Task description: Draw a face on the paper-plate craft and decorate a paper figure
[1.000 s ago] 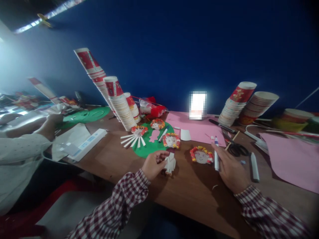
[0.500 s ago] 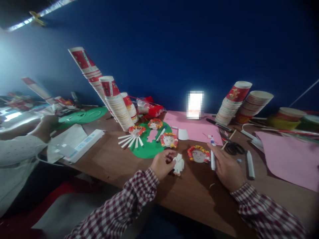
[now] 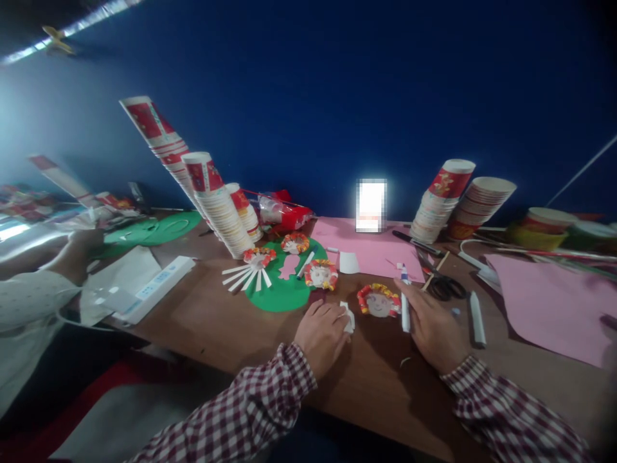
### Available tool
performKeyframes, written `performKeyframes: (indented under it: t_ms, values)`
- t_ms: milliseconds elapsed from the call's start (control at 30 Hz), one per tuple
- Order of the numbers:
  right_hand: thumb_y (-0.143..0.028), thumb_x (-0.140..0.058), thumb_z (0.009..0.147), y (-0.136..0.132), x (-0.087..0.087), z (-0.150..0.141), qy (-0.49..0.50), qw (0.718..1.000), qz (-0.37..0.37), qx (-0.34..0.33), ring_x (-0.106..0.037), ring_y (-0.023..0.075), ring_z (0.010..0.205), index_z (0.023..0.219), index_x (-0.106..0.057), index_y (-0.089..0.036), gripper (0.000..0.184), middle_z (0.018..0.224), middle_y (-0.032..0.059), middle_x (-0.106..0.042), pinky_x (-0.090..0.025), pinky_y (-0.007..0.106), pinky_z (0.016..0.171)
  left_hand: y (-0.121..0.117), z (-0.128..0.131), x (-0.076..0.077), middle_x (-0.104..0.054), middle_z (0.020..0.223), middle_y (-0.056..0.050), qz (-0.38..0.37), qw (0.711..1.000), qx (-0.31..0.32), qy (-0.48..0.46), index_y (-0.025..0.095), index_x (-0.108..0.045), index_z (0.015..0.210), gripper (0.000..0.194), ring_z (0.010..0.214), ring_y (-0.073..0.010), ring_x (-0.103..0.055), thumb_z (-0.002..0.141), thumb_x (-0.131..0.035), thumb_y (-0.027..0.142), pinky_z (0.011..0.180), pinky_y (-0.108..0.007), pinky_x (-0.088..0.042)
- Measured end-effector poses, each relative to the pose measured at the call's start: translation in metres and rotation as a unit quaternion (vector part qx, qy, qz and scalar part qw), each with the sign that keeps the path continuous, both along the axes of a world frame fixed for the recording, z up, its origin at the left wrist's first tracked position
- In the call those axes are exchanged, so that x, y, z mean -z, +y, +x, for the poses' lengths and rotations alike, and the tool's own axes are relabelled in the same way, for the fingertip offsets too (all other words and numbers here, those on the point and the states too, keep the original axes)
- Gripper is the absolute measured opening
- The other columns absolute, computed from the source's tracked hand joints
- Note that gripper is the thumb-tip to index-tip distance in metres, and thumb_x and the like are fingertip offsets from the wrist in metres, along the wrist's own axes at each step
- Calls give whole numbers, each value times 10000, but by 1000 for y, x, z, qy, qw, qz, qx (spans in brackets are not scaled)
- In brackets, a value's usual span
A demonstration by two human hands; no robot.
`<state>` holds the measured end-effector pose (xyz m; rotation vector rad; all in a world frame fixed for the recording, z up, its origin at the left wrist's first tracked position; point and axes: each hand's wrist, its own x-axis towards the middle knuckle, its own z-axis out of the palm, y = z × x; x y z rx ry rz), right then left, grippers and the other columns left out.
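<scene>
My left hand lies low over the table with its fingers closed on a white paper clothes cutout, which it partly covers. Wrapped round a white marker with a purple-and-white end, my right hand rests on the table further right. Between the hands is a paper face with a red and yellow curled rim. A similar paper face lies beyond my left hand, on green paper.
Tall paper cup stacks lean at the back left, others at the right. Pink sheets, scissors and another marker lie around. A power strip and another person's arm are at the left.
My left hand has turned palm-down and moved over the white cutout, hiding more of it. My right hand still holds the marker. The view has shifted slightly.
</scene>
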<state>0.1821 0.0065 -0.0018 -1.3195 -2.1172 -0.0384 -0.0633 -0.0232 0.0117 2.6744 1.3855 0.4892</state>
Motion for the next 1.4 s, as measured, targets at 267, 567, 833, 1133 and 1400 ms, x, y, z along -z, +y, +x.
performKeyframes:
  t_ms: [267, 567, 833, 1133, 1400]
  values:
    - [-118, -346, 884, 1, 4, 2, 12, 1000, -6, -2, -513, 218, 1173, 1359, -398, -145, 479, 1281, 114, -546, -441, 378, 980, -1, 9, -4, -580, 1166, -26, 23, 999, -22, 42, 221, -550, 1109, 240, 1183, -224, -404, 876, -502, 252, 1056, -453, -263]
    - [-149, -388, 879, -25, -24, -13, -3, 997, 33, -71, -515, 235, 1166, 1407, -323, -182, 533, 1294, 101, -536, -455, 399, 962, -64, 4, -12, -652, 1034, -48, -46, 979, 50, -193, 218, -609, 1057, 218, 945, -182, -573, 860, -519, 236, 867, -328, -432]
    - [-195, -382, 888, -67, -40, -64, -77, 979, 52, -183, -515, 244, 1150, 1417, -312, -131, 537, 1277, 132, -549, -488, 377, 915, -74, 16, -22, -684, 935, -59, -366, 794, -37, -483, 155, -658, 1008, 235, 840, -192, -624, 809, -583, 257, 758, -266, -482]
    - [-207, -418, 890, -72, -27, -66, -120, 973, 57, -191, -544, 251, 1104, 1395, -352, -114, 518, 1258, 148, -568, -521, 386, 861, -72, 9, -6, -674, 802, -68, -356, 753, -124, -540, 115, -642, 908, 263, 710, -170, -613, 703, -691, 272, 659, -253, -490]
    - [-147, -331, 905, -76, -31, -79, -133, 966, 106, -192, -610, 240, 1008, 1303, -482, -98, 429, 1194, 138, -621, -562, 369, 773, -69, -2, -7, -665, 737, -48, -360, 740, -130, -554, 113, -655, 832, 283, 666, -149, -600, 654, -754, 309, 628, -231, -479]
